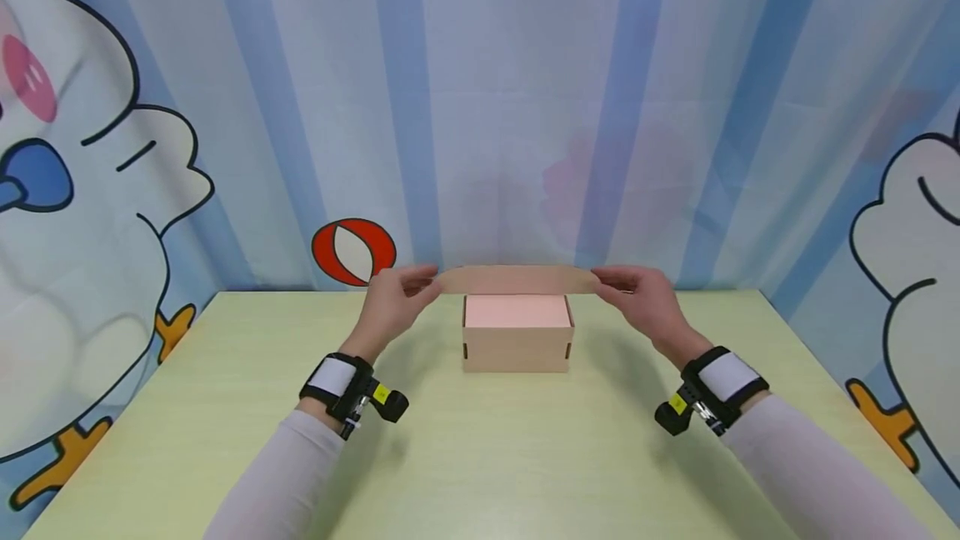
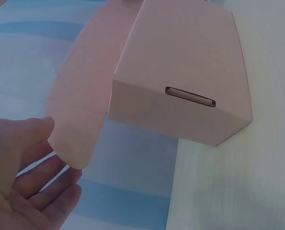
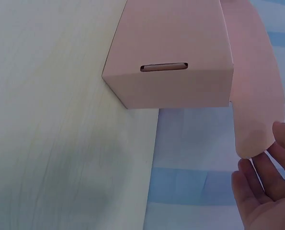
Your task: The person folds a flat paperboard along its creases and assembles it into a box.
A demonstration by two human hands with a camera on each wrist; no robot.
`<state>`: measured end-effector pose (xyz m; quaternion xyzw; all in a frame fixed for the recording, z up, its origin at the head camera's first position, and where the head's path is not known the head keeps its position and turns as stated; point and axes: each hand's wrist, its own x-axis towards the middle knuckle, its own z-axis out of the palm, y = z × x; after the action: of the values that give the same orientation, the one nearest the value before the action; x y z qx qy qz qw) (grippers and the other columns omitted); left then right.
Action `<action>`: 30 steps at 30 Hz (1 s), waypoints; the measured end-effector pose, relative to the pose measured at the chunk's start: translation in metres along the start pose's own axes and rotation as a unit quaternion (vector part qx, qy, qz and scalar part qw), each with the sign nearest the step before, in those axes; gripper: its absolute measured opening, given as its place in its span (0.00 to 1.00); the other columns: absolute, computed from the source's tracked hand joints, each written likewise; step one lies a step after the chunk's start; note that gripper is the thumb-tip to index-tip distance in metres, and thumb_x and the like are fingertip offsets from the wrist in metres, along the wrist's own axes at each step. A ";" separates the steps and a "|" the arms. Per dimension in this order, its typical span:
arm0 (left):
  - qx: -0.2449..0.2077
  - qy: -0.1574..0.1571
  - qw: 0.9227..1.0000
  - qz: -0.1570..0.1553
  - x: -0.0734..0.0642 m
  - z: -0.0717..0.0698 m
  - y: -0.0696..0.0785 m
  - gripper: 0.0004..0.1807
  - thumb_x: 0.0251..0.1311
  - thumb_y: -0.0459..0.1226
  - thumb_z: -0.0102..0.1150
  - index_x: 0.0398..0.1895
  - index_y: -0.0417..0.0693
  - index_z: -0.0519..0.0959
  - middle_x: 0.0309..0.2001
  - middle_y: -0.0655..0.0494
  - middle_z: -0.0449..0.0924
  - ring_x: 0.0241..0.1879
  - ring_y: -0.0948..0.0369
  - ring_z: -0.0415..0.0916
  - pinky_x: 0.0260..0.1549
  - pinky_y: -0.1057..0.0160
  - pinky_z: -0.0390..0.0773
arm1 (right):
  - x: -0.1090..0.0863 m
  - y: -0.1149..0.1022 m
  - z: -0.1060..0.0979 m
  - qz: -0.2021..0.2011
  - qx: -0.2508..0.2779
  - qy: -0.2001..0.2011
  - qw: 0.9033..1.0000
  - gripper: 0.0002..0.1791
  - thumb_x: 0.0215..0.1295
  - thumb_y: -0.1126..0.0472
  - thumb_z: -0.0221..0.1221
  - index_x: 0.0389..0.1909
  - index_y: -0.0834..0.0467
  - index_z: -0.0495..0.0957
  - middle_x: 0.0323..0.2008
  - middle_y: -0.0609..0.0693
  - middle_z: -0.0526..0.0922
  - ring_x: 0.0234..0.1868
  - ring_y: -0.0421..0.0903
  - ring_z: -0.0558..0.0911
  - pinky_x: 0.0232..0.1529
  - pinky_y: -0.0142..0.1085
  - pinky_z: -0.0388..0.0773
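Note:
A small light-brown cardboard box (image 1: 516,350) stands on the table. Its long flap (image 1: 517,280) rises at the back, with rounded ends that reach out past both sides. My left hand (image 1: 393,307) pinches the left end of the flap, thumb in front and fingers behind, as the left wrist view shows with the flap (image 2: 82,100). At the opposite end, my right hand (image 1: 645,307) pinches the flap between thumb and fingers. Narrow slots (image 2: 190,97) cut the box's lower edges at its sides; one slot (image 3: 164,67) shows in the right wrist view.
The pale yellow table (image 1: 517,457) stretches out around the box. Behind it hangs a blue striped curtain (image 1: 495,107) printed with cartoon figures and a red ball. Each wrist wears a black strap with a small camera (image 1: 390,405).

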<state>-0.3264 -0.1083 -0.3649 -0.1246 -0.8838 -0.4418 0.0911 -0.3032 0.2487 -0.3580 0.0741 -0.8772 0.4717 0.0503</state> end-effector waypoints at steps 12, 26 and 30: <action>0.042 -0.003 0.998 0.037 0.002 0.009 0.023 0.18 0.69 0.42 0.57 0.59 0.47 0.81 0.56 0.49 0.83 0.55 0.52 0.81 0.54 0.52 0.82 | 0.006 -0.004 0.009 0.005 -0.023 0.027 0.999 0.21 0.74 0.53 0.55 0.60 0.60 0.78 0.58 0.62 0.81 0.59 0.60 0.80 0.58 0.52 0.78; 0.059 0.012 0.997 0.043 -0.001 0.011 0.023 0.17 0.69 0.33 0.56 0.58 0.52 0.82 0.47 0.48 0.87 0.21 0.59 0.67 0.19 0.67 0.65 | 0.000 -0.007 0.011 -0.009 -0.054 0.028 0.998 0.20 0.74 0.53 0.54 0.59 0.59 0.80 0.56 0.61 0.83 0.51 0.56 0.84 0.50 0.48 0.83; 0.051 0.004 0.998 0.039 -0.005 0.012 0.025 0.17 0.68 0.33 0.56 0.59 0.52 0.81 0.43 0.47 0.87 0.17 0.60 0.63 0.16 0.68 0.63 | -0.005 -0.009 0.015 -0.015 -0.058 0.034 0.998 0.20 0.74 0.53 0.55 0.57 0.60 0.81 0.54 0.61 0.84 0.49 0.56 0.85 0.48 0.47 0.84</action>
<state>-0.3148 -0.0853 -0.3543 -0.1523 -0.8994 -0.3924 0.1183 -0.2965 0.2315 -0.3601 0.0685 -0.8995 0.4219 0.0911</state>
